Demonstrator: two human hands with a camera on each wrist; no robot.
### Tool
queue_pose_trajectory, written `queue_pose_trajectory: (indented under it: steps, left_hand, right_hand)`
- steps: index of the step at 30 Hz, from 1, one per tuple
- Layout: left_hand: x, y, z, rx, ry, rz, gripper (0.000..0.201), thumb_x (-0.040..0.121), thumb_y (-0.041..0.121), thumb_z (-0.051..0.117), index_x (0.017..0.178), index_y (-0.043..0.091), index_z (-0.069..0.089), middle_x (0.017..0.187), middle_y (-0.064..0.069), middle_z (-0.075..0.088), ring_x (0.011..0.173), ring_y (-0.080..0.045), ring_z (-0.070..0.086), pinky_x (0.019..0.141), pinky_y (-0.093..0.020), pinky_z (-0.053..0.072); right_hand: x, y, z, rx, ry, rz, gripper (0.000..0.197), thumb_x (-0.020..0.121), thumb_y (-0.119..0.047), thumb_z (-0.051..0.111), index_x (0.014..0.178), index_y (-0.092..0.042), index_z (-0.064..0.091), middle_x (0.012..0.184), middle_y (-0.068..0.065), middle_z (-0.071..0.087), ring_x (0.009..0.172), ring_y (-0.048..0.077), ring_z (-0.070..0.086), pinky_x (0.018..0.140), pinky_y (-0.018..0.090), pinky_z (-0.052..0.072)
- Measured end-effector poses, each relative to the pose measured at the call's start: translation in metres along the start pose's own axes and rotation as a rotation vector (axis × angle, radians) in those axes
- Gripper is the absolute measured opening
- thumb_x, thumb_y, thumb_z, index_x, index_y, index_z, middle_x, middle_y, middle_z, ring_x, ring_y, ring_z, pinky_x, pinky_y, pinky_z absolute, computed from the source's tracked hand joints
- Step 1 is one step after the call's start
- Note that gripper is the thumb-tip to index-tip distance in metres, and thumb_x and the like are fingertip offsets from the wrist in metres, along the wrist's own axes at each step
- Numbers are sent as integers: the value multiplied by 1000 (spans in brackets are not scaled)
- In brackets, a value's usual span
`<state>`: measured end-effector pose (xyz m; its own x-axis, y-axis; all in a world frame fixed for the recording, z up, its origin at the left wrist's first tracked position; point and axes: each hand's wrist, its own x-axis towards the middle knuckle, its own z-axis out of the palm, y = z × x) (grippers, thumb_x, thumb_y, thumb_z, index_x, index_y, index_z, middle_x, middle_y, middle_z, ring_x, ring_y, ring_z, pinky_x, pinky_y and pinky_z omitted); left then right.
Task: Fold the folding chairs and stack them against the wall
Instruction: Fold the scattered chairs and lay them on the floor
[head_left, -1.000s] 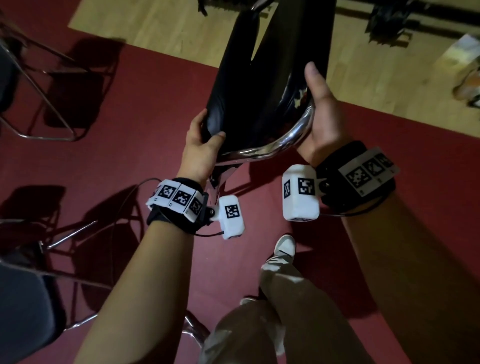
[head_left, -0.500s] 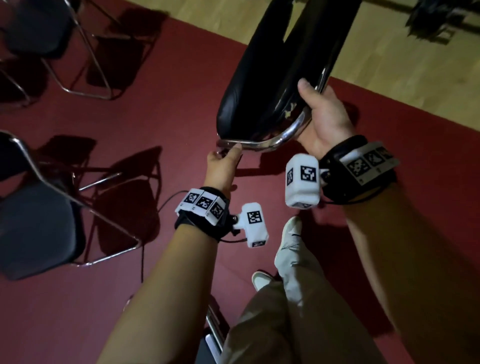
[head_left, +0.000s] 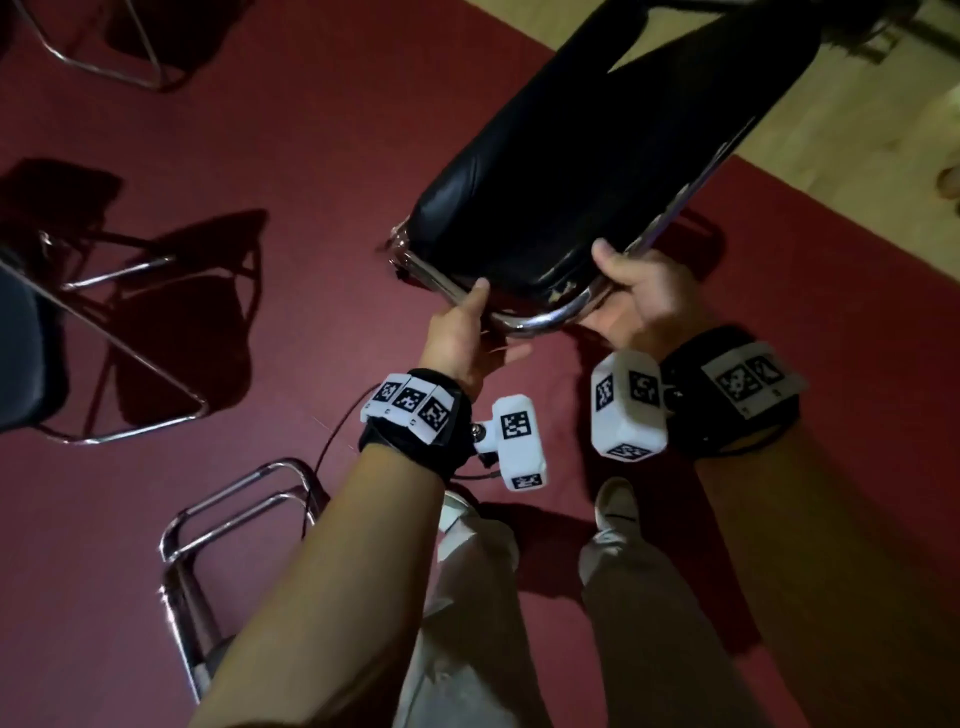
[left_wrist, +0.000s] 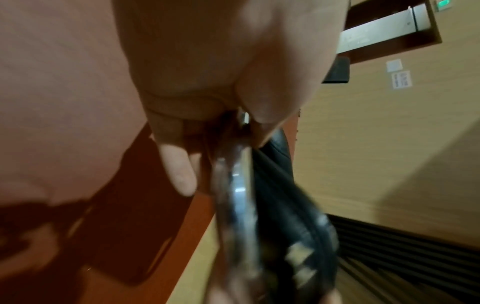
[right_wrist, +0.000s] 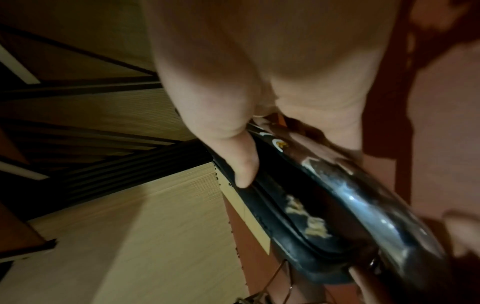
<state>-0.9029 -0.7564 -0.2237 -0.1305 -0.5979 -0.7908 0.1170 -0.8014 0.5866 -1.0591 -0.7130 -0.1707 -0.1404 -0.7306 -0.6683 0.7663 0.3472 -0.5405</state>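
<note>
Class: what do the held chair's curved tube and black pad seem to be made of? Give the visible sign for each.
Curved tube: likely chromed steel, mirror-bright with sharp highlights. Black pad: probably vinyl or faux leather, with a soft sheen and pale worn patches near the edge.

Folded chair (head_left: 587, 156) in black padded vinyl with chrome tube frame, held off the red carpet, tilted away toward the wooden floor, vinyl scuffed near the lower chrome bend, seemingly fully closed, other chairs (head_left: 31, 332) standing unfolded at left
</note>
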Motion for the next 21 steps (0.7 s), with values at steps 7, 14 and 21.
queue_pose_trajectory:
  steps: [7, 14, 21]
  left_hand:
    - [2, -105, 26, 62, 147, -184, 9, 102, 18, 51, 102, 9, 50, 64, -3, 61, 55, -22, 64, 55, -37, 56]
    - [19, -196, 10, 176, 264, -245, 9, 101, 11, 51, 107, 13, 44, 80, -11, 59, 67, -26, 59, 51, -37, 53]
    - [42, -250, -24, 317, 276, -226, 19, 96, 8, 55, 111, 12, 42, 77, -8, 58, 61, -19, 58, 51, -37, 59]
  right_hand:
    - [-10, 23, -111, -55, 109, 228, 37, 98, -34, 54, 114, -4, 69, 111, 17, 73, 94, 29, 73, 65, 39, 61]
    - [23, 120, -225, -239, 317, 409, 54, 79, -40, 78, 117, -3, 66, 111, 19, 71, 102, 36, 70, 96, 49, 54]
    - [48, 216, -289, -291, 345, 544, 80, 54, -60, 86, 96, 5, 69, 87, 33, 65, 69, 33, 53, 104, 51, 43]
